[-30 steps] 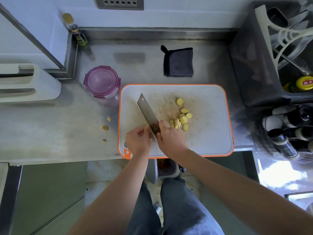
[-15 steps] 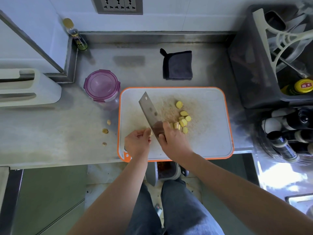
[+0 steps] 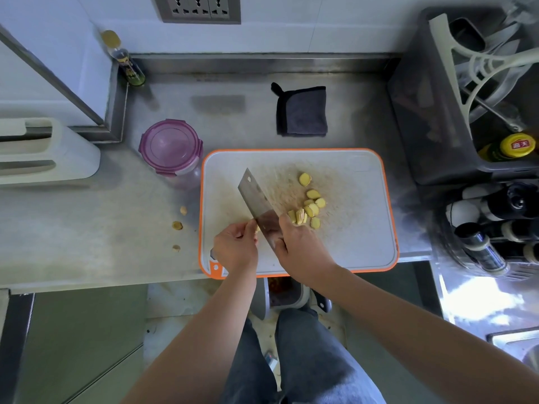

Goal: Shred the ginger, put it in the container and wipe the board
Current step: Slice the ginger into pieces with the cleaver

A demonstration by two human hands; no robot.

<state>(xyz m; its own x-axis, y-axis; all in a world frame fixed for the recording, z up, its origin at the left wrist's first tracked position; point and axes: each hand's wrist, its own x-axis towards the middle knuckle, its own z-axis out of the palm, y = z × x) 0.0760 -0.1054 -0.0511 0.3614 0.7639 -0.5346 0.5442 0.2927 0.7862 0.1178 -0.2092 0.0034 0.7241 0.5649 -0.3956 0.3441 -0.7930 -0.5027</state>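
Fingers of your right hand clamp the cleaver; your left hand pinches a ginger piece near the board's front edge, slices lying mid-board.

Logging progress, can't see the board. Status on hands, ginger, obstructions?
Right hand grips cleaver, left hand pinches ginger piece beside blade. Loose ginger slices heaped right of blade on board. Container lid on; three scraps lie on counter.
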